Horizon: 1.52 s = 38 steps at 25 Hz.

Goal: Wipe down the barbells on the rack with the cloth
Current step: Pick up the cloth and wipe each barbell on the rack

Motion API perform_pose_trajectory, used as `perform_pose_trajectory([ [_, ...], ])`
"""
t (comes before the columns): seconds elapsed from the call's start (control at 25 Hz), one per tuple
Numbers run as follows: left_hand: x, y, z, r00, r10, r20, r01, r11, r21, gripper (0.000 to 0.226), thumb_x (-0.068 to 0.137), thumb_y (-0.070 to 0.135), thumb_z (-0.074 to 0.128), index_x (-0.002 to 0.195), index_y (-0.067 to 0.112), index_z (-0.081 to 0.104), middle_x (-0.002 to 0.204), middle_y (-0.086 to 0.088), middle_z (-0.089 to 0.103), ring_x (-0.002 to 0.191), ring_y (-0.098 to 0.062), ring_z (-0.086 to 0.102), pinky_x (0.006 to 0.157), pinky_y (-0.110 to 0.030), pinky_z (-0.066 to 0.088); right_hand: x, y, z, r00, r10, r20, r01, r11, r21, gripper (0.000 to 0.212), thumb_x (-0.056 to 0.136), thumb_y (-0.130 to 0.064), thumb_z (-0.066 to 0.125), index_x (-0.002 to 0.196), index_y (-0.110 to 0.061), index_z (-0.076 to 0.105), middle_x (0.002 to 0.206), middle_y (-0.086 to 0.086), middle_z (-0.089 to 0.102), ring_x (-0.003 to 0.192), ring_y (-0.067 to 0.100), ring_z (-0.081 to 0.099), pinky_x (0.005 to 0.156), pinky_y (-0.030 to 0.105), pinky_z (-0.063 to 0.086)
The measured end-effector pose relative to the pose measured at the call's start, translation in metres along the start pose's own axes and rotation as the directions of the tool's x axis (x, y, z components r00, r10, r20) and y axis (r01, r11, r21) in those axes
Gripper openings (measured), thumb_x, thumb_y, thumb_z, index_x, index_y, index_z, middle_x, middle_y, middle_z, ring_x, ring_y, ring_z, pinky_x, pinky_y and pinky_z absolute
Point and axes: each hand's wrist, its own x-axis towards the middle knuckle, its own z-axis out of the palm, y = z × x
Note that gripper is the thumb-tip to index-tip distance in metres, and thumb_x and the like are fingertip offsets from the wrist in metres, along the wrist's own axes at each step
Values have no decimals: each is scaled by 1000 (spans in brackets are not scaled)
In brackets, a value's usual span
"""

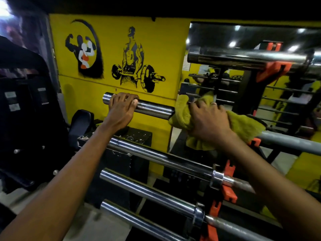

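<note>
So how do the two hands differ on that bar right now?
The left hand grips the bare chrome end of the barbell; the right hand holds the green cloth around it further in. The right hand shows a ring; the left shows none. Both are on the same bar.

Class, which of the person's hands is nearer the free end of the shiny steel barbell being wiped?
Left. The left hand grips the shiny steel barbell beside its free end; the right hand holds the yellow-green cloth further along.

Dim interior, glare upper left, wide-angle edge bending, soft focus.
</note>
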Motion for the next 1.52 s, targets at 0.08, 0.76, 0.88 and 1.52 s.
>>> perform_pose_trajectory([
  [0.08,1,-2,2,999,25,-35,-25,1000,18,41,101,36,20,117,22,54,117,-4,52,118,-24,39,105,-42,20,-15,8,6,995,-10,-102,-2,994,-112,72,82,-44,72,140,-16,38,128,8,53,110,35,57,96,51,42],
  [0.76,60,-5,-20,965,-202,165,249,904,-348,38,98,35,34,106,18,67,112,-1,65,107,-22,57,97,-41,42,72,-62,10,976,-191,-100,192,981,1,70,72,-72,65,118,-20,56,101,5,67,93,29,64,77,40,47],
  [0.88,27,-46,-26,899,-408,-158,386,910,-152,35,97,31,36,117,18,61,120,-7,61,118,-29,49,102,-41,27,60,-77,18,957,-158,-243,153,987,-40,70,75,-60,70,125,-15,49,113,10,63,103,34,60,89,47,44],
  [1.52,-76,-74,-55,776,-630,-18,555,696,-456,33,104,42,31,110,25,59,105,0,60,102,-18,56,80,-29,39,181,-196,0,918,-396,-18,390,895,217,55,77,-68,66,104,-21,55,95,0,60,89,23,55,78,34,42],
])
